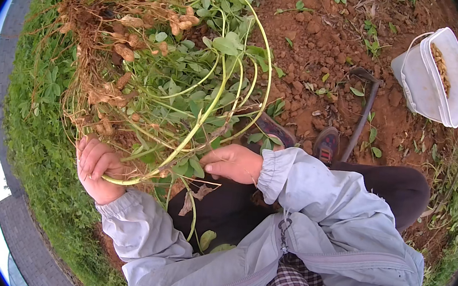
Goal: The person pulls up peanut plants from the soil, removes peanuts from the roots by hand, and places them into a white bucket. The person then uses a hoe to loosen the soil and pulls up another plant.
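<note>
A peanut plant with long green stems lies across my front, its tangled roots and many tan peanut pods at the upper left. My left hand is closed around stems and thin roots just below the pods. To its right, my right hand reaches in among the stems and leaves, fingers bent towards the thumb; foliage partly covers the fingertips, so what they pinch cannot be made out. A dry brown leaf hangs under the stems between both hands.
A white plastic bucket with peanuts inside leans on the reddish soil at the upper right. A hoe lies by my shoe. Green plants grow along the left, beside a grey paved strip.
</note>
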`<state>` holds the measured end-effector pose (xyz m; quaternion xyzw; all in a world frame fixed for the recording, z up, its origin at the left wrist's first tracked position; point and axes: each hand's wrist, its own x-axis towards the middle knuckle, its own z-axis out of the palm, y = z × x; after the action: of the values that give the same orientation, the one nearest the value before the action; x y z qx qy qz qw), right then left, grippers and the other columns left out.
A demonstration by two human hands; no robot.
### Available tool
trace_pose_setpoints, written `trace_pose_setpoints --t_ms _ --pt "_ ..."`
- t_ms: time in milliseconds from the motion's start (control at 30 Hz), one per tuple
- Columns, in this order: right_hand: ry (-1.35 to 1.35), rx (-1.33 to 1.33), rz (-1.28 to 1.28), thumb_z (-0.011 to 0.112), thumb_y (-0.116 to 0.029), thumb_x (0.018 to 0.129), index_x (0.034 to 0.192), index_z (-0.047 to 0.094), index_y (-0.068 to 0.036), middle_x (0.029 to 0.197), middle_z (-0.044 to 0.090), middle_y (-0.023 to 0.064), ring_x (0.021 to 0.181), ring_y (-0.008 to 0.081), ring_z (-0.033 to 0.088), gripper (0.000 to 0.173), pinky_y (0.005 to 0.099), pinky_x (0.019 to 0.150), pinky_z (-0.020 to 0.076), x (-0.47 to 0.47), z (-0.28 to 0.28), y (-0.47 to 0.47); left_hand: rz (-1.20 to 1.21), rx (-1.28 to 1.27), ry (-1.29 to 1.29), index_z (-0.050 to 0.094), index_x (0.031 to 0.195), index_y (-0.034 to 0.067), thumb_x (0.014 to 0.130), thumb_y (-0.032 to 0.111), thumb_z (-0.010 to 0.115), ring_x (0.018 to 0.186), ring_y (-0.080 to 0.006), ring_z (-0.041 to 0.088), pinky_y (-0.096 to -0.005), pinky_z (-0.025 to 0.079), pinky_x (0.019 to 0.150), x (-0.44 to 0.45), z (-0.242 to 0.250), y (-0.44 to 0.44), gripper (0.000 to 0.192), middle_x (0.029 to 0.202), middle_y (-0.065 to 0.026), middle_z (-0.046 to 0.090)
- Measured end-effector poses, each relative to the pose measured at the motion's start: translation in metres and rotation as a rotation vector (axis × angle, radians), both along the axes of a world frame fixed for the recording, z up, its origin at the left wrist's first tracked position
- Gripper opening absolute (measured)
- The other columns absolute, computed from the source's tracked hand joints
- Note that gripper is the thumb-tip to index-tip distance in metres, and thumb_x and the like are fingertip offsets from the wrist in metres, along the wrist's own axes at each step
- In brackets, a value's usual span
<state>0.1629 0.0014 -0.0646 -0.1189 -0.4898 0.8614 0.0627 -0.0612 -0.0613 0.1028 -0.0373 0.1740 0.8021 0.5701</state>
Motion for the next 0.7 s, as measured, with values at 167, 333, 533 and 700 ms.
trace_pose_setpoints --t_ms 167,333,533,700 --pt "0.033 0.070 0.166 0.055 -0.029 0.089 0.112 0.062 -0.006 0.077 0.062 0.0058 0.068 0.0133 0.057 0.033 0.0292 0.063 0.0475 0.011 -0.004 0.011 0.024 0.015 0.019 0.039 0.072 0.010 0.095 0.016 0.035 0.047 -0.0105 0.045 -0.0228 0.036 0.038 -0.012 -0.003 -0.003 0.025 0.055 0.0000 0.043" --pt "-0.471 0.071 -0.345 0.059 -0.026 0.087 0.100 0.066 -0.004 0.078 0.063 0.0058 0.067 0.0118 0.057 0.026 0.0290 0.062 0.0489 0.030 -0.091 0.038 0.044 0.061 0.029 0.039 0.073 0.009 0.095 0.015 0.034 0.048 -0.0112 0.045 -0.0233 0.036 0.039 -0.019 -0.005 -0.008 0.023 0.056 -0.0008 0.042" --pt "-0.446 0.795 -0.054 0.060 -0.038 0.080 0.118 0.056 -0.006 0.107 0.060 0.0207 0.099 0.0364 0.057 0.050 0.0411 0.086 0.0460 -0.026 -0.079 0.082 0.037 0.050 0.030 0.038 0.071 0.010 0.095 0.015 0.034 0.048 -0.0116 0.045 -0.0233 0.037 0.040 -0.016 -0.003 -0.004 0.025 0.056 -0.0010 0.042" --pt "-0.572 0.873 0.184 0.062 -0.049 0.076 0.124 0.052 -0.010 0.115 0.059 0.0172 0.104 0.0353 0.057 0.063 0.0412 0.090 0.0456 -0.044 -0.076 0.083 0.042 0.050 0.024 0.038 0.069 0.010 0.096 0.017 0.034 0.048 -0.0112 0.045 -0.0236 0.037 0.040 -0.017 -0.006 -0.003 0.028 0.056 -0.0008 0.043"
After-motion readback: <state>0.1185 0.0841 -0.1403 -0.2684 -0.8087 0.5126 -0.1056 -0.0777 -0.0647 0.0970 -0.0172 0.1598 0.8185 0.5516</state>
